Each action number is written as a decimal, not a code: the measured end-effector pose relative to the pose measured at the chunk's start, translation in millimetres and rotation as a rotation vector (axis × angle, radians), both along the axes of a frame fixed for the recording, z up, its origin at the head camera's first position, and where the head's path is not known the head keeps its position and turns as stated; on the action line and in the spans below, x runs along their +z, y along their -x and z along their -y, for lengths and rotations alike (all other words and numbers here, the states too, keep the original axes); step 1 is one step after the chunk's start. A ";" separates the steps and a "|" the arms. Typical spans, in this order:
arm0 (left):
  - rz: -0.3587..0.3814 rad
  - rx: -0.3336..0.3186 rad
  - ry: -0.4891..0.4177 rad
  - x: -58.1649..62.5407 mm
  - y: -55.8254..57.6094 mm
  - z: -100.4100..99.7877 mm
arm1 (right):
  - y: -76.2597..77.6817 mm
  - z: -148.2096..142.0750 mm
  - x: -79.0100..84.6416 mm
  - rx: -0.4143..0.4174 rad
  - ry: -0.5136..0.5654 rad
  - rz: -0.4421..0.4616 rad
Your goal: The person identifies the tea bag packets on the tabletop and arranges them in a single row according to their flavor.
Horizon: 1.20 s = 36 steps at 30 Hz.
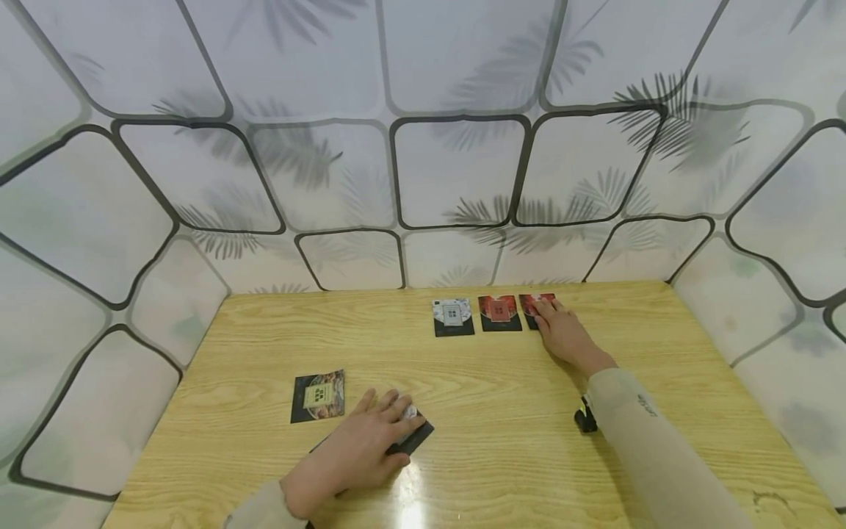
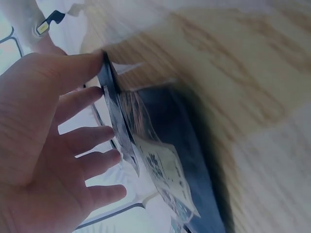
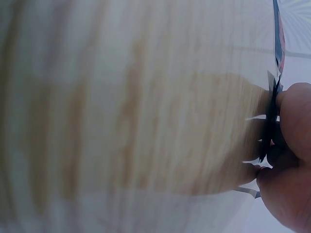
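Observation:
My left hand (image 1: 370, 441) lies with spread, straight fingers over a black square packet with a pale label (image 1: 413, 433), covering much of it. In the left wrist view its thumb and fingertips touch that packet's edge. A dark packet with a cream label (image 2: 165, 170) lies nearer that camera, close below the palm. Left of the hand is a black packet with a yellow label (image 1: 318, 397). My right hand (image 1: 565, 334) rests its extended fingers on a red-and-black packet (image 1: 531, 321) at the right end of a row. In the right wrist view the packet (image 3: 271, 121) shows edge-on.
The same row holds a red-labelled packet (image 1: 500, 314) and a white-labelled packet (image 1: 453, 317). They lie near the back edge of the wooden table (image 1: 489, 397). Patterned panels (image 1: 456, 169) stand behind it and at both sides. A small black device (image 1: 584, 419) sits at the right wrist.

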<state>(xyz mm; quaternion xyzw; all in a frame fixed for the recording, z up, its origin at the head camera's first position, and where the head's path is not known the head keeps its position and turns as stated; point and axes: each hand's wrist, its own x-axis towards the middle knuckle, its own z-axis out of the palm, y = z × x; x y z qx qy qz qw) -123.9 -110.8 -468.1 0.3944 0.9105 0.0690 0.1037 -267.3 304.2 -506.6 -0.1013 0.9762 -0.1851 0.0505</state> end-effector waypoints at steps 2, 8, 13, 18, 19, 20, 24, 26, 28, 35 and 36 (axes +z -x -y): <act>0.001 0.000 -0.007 0.9 1.2 1.3 | 0.6 -0.2 -0.2 -0.001 0.000 0.002; -0.039 0.020 0.012 0.9 4.0 3.9 | 1.8 -1.0 -1.9 -0.012 0.009 0.006; -0.106 0.064 -0.011 -1.6 5.6 4.6 | 2.1 -1.3 -3.2 -0.014 0.017 -0.006; -0.138 0.153 -0.035 -2.6 7.3 7.3 | 3.5 -1.2 -3.3 -0.020 0.009 0.000; -0.123 0.173 -0.036 -1.7 7.5 7.8 | 3.7 -1.3 -3.5 -0.021 0.010 0.002; -0.110 0.190 -0.029 -0.9 7.7 8.1 | 3.6 -1.4 -3.5 -0.021 0.012 0.003; -0.035 0.243 -0.029 -0.1 8.1 7.9 | 2.4 -2.3 -3.5 -0.019 0.029 -0.002; -0.019 0.255 -0.029 -2.3 8.6 6.9 | 2.0 -2.5 -3.6 -0.021 0.042 -0.004; -0.014 0.261 -0.034 -4.9 9.0 5.5 | 2.0 -2.8 -3.7 -0.021 0.044 -0.006; -0.044 0.233 -0.034 -8.8 13.3 2.6 | 2.2 -2.5 -3.9 -0.018 0.023 0.000; -0.040 0.230 -0.032 -8.8 14.2 2.8 | 2.4 -2.3 -3.8 -0.018 0.020 0.001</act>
